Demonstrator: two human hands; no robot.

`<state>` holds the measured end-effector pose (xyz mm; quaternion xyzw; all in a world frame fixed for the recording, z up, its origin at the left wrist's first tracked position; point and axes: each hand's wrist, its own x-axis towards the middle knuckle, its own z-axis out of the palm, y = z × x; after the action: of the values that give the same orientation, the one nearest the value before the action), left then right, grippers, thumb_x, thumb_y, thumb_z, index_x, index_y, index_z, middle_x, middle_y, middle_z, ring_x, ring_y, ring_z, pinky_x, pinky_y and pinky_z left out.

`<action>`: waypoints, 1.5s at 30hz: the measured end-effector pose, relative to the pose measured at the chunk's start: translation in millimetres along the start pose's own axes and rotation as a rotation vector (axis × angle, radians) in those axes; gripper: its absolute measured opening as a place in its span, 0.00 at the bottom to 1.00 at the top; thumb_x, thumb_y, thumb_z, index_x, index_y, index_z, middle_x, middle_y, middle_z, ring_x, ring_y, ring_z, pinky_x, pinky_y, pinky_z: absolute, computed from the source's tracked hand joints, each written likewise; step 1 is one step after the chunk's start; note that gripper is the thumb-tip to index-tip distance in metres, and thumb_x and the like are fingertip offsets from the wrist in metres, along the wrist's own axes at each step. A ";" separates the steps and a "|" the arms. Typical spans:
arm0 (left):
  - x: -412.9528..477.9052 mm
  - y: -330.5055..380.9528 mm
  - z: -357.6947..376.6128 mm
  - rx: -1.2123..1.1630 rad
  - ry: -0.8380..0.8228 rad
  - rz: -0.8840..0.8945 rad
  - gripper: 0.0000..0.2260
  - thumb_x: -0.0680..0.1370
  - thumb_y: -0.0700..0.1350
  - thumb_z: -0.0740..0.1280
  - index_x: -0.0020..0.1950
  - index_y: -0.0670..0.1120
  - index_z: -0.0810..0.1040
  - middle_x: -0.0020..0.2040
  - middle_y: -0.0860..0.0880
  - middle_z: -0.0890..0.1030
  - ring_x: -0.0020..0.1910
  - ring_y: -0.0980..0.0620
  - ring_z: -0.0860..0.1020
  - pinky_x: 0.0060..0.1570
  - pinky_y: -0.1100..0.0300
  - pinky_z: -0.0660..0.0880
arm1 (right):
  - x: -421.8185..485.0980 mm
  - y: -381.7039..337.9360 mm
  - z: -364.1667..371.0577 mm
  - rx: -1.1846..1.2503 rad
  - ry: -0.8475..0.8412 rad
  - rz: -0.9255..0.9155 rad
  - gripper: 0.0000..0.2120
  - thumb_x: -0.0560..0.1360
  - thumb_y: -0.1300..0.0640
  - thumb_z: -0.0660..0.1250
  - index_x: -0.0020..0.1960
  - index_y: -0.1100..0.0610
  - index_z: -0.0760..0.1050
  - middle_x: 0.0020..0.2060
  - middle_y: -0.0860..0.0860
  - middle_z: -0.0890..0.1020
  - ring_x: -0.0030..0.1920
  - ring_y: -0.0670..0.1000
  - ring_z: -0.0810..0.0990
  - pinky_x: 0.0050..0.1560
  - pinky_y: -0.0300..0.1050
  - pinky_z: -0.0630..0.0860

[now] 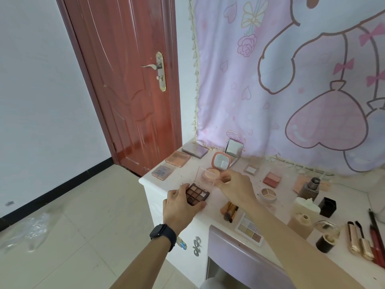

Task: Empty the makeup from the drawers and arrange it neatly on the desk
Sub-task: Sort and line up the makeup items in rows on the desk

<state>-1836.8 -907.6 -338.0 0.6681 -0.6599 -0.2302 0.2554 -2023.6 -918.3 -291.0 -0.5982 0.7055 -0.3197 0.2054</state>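
Left hand (pixel 181 203): fingers curled round the near-left corner of the brown palette (pixel 196 193), thumb on its near edge. Black watch (pixel 163 235) on that wrist.
Right hand (pixel 233 184): thumb and fingertips pinching the right edge of the palette's clear lid (pixel 205 180), which stands up, hinged open.
Brown palette sits on the desk (pixel 183 174) near its front-left corner. Nine pans, browns and beiges.

Other containers on the desk:
- pink compact (pixel 221 161) just behind the lid, open, mirror up, peach puff in the base
- silver mirror compact (pixel 234 149) behind that, open
- along the left edge, all closed: labelled pink palette (pixel 162 172), peach palette (pixel 178 159), purple palette (pixel 194 150)
- small silver pan (pixel 251 169), red blush palette (pixel 271 178), round pot (pixel 268 193) with three pale shades
- brushes (pixel 230 210) under the right forearm, beside a six-pan pale palette (pixel 249 229)
- far right: foundation bottle (pixel 311 189) uncapped, black cap (pixel 327 206), cream bottle (pixel 304 215), black jar (pixel 326 239), gold tubes (pixel 358 240), red pencils (pixel 375 236)

Surface: white desk top, smudged. Silver pull (pixel 196 246) on the front. Lilac chair back (pixel 239 247) against the front edge.

Room: pink cartoon tapestry (pixel 291 69) on the wall behind the desk, red-brown door (pixel 129 80) closed to its left, pale tile floor, clear plastic bag (pixel 27 232) on it.
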 end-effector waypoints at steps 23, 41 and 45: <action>97.3 -62.9 -39.6 0.158 0.134 -0.054 0.22 0.72 0.61 0.63 0.64 0.58 0.77 0.61 0.46 0.79 0.62 0.41 0.73 0.63 0.46 0.72 | -73.9 13.2 39.0 -0.818 -0.270 -0.282 0.31 0.84 0.41 0.40 0.81 0.56 0.53 0.81 0.52 0.56 0.82 0.53 0.45 0.76 0.66 0.32; -13.3 -8.6 -63.1 -0.466 0.044 0.160 0.23 0.67 0.53 0.81 0.57 0.53 0.76 0.52 0.57 0.82 0.54 0.60 0.80 0.54 0.62 0.75 | -81.2 -7.2 -14.2 -0.010 -0.103 -0.116 0.19 0.82 0.42 0.60 0.67 0.48 0.76 0.62 0.44 0.81 0.66 0.49 0.75 0.69 0.46 0.66; -49.6 23.1 -63.8 -0.534 -0.065 0.271 0.23 0.66 0.49 0.82 0.55 0.57 0.75 0.52 0.55 0.84 0.46 0.55 0.82 0.48 0.64 0.78 | -105.4 -16.7 -48.0 0.687 -0.183 0.200 0.12 0.80 0.42 0.65 0.58 0.48 0.77 0.51 0.49 0.86 0.48 0.51 0.86 0.53 0.47 0.81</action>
<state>-1814.4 -855.6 -275.8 0.4756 -0.6670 -0.3804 0.4292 -2022.9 -807.0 -255.0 -0.4487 0.5907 -0.4614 0.4867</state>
